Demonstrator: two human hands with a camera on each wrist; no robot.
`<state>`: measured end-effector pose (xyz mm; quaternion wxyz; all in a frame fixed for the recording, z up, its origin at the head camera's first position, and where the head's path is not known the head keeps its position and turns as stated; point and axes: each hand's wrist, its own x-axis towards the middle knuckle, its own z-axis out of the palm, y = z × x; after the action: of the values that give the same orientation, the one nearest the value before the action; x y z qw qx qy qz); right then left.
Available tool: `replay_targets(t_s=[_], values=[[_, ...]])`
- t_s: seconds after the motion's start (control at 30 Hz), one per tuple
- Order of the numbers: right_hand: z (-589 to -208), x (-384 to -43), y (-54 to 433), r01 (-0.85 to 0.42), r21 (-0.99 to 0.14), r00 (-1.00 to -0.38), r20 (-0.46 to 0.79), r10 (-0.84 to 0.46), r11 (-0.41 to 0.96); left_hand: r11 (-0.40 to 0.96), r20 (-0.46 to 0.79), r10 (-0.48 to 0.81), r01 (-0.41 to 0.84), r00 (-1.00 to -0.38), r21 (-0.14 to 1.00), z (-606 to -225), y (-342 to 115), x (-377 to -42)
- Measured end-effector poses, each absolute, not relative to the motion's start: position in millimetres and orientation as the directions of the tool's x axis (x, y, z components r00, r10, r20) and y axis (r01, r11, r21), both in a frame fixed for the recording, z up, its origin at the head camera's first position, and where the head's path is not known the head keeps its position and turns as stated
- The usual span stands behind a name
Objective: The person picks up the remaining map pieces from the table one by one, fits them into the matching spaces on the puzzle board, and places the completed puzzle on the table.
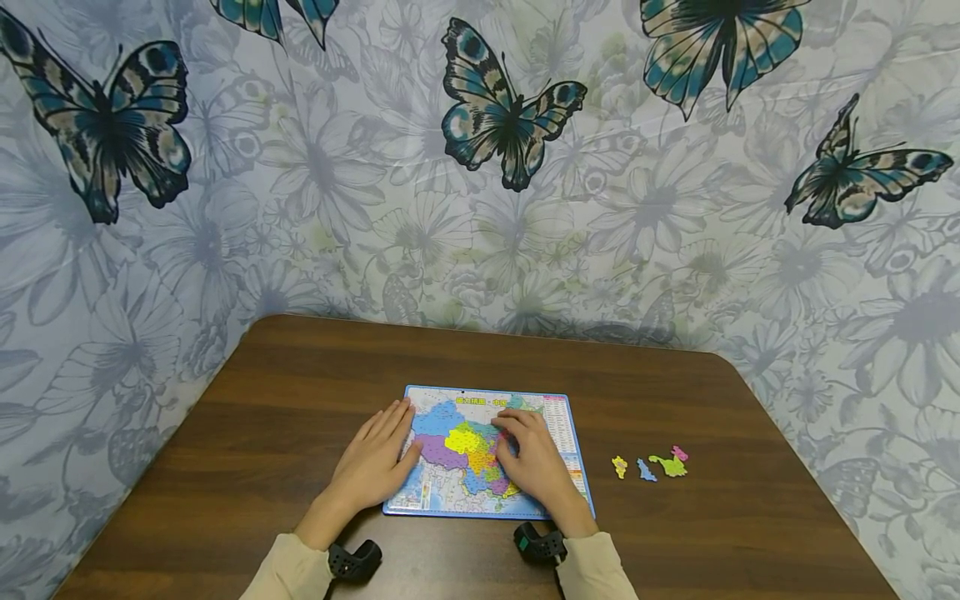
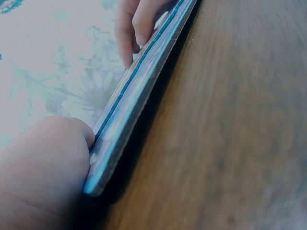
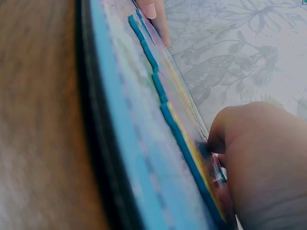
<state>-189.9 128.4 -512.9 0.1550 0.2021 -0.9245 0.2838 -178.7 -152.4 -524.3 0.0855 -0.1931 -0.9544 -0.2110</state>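
Note:
A map puzzle board (image 1: 450, 502) with coloured pieces and a blue border lies flat on the table. My left hand (image 1: 378, 458) rests along its left edge, fingers straight and thumb on the map's left part. Over the right half of the map, my right hand (image 1: 534, 460) bends its fingers down to the pieces. In the right wrist view, its thumb and fingers pinch a small dark bluish puzzle piece (image 3: 204, 149), mostly hidden by the hand. The raised edges of the fitted pieces (image 3: 180, 139) show beside it.
Several loose puzzle pieces lie right of the board: a yellow piece (image 1: 619, 467), a blue piece (image 1: 647, 471), a green piece (image 1: 671, 466) and a pink piece (image 1: 679, 453). The brown wooden table (image 1: 315, 358) ends at a wall covering (image 1: 337, 250) with butterflies.

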Motion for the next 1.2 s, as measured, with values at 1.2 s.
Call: replay_targets(t_s=[1.2], values=[[-515.6,-190.0,134.5,-0.474,-0.472,-0.856,0.444,-0.265,0.743,0.835,0.244,0.339,0.41,-0.908,0.367,-522.9,-152.5,-178.6]])
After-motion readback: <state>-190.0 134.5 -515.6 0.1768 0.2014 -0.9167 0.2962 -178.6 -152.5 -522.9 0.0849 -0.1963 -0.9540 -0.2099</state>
